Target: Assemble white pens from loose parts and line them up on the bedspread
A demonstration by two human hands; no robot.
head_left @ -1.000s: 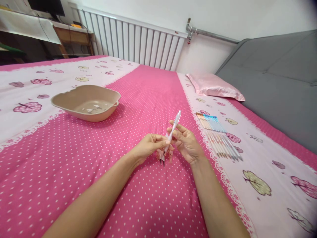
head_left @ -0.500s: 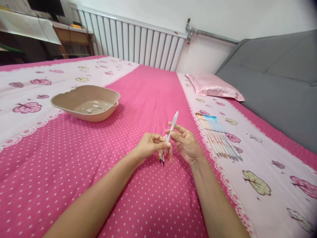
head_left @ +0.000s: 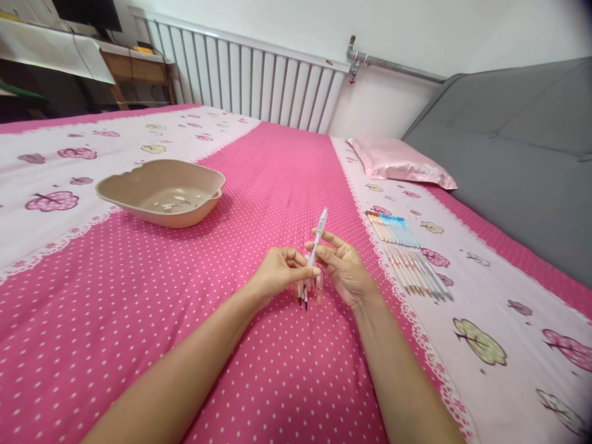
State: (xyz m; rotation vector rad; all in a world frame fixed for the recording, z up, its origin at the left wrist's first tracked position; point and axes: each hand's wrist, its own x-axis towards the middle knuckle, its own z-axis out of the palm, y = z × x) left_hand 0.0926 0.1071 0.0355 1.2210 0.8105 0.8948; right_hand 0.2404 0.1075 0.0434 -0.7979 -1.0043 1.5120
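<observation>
One white pen (head_left: 320, 228), held above the pink bedspread (head_left: 259, 382) between both hands, neither nearer: lower end pinched by the left hand (head_left: 280, 271), barrel pinched higher by the right hand (head_left: 346, 265). Long axis slanted, upper end pointed away from the wearer and slightly rightward. Dark marks are borne on the barrel, too small to be read; no brand legible.

Bare forearms (head_left: 187, 364) angled inward, left hand (head_left: 285, 274) pinching, right hand (head_left: 343, 266) curled nearby
</observation>
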